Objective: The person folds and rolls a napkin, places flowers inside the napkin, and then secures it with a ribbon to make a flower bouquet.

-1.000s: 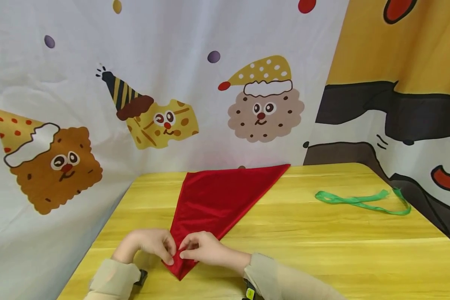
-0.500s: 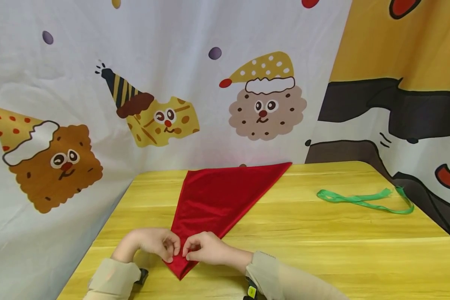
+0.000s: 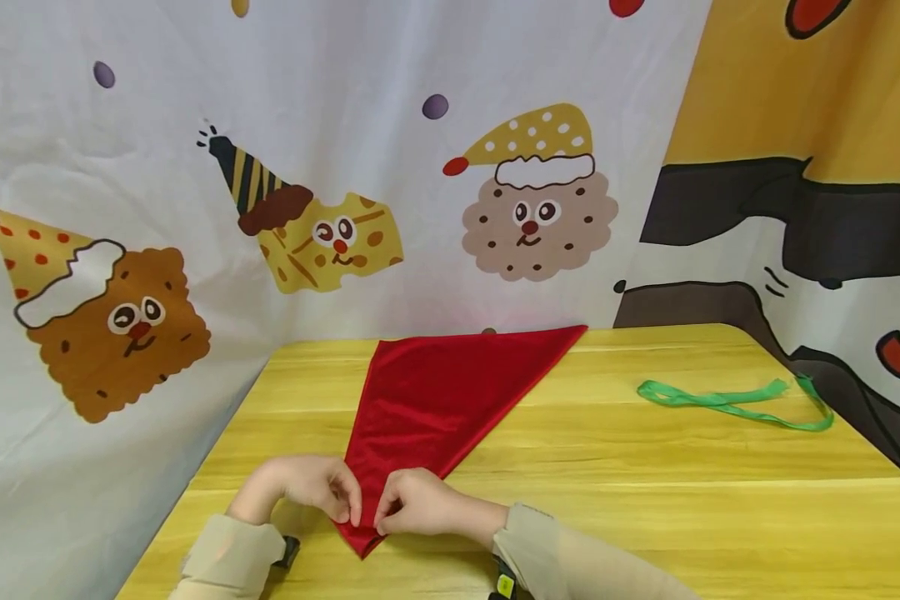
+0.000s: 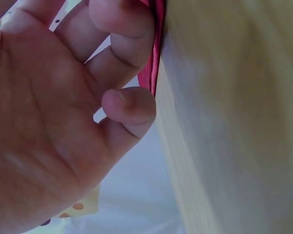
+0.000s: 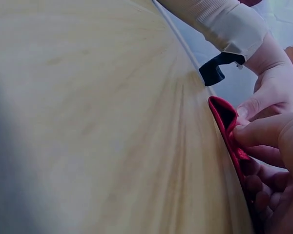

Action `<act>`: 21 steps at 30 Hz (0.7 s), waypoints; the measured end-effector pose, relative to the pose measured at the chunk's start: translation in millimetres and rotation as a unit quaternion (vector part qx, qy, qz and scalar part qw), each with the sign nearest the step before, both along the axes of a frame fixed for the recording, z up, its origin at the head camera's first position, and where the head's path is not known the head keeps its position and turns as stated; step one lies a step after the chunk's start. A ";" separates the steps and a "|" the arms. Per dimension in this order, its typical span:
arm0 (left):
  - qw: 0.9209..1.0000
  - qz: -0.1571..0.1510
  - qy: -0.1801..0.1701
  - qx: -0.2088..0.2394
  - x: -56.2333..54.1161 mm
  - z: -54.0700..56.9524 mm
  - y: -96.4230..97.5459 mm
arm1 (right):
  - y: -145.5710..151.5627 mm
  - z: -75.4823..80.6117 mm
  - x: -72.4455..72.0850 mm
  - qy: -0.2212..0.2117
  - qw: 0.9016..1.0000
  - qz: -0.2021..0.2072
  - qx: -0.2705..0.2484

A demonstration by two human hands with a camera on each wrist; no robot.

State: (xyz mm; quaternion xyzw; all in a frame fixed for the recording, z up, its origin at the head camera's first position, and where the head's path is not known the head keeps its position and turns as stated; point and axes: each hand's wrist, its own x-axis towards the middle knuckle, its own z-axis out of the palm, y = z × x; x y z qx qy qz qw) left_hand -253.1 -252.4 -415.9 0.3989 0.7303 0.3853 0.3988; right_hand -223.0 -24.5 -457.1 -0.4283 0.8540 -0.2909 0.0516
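Observation:
A red velvety cloth [image 3: 427, 400], folded to a pointed shape, lies on the wooden table [image 3: 607, 483]. Its narrow tip points toward the person, and a small fold shows there. My left hand [image 3: 318, 485] pinches the cloth near the tip's left side. Close beside it, my right hand [image 3: 416, 504] pinches the folded edge on the other side. In the right wrist view, the cloth's fold [image 5: 224, 114] stands slightly raised with a gap inside, thumb against it. The left wrist view shows curled fingers [image 4: 132, 105] beside the cloth's edge [image 4: 156, 63]; the thumb's contact is hidden there.
A green ribbon [image 3: 720, 399] lies loosely looped at the table's right side. Behind the table hangs a white curtain [image 3: 360, 75] printed with cartoon biscuits and cheese. The cloth's far edge reaches the table's back edge.
Both hands have shifted slightly right and toward the person along the cloth's tip, the right hand a little more. The fold near the tip now lies flatter. The ribbon has not moved.

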 end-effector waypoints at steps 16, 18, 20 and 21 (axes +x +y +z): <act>1.000 0.026 0.007 -0.016 4.1 0.8 5.1 | 3.6 0.0 -0.7 -0.052 0.998 -0.002 -0.018; 1.000 0.026 0.006 -0.014 3.8 1.0 5.6 | 4.1 0.4 -1.7 -0.048 0.999 0.000 -0.010; 1.000 0.024 0.007 -0.012 3.2 1.8 6.2 | 4.7 0.7 -2.5 -0.039 0.999 0.002 -0.001; 1.000 0.023 0.007 -0.012 3.1 2.3 6.8 | 5.0 0.9 -2.8 -0.033 0.999 0.003 0.003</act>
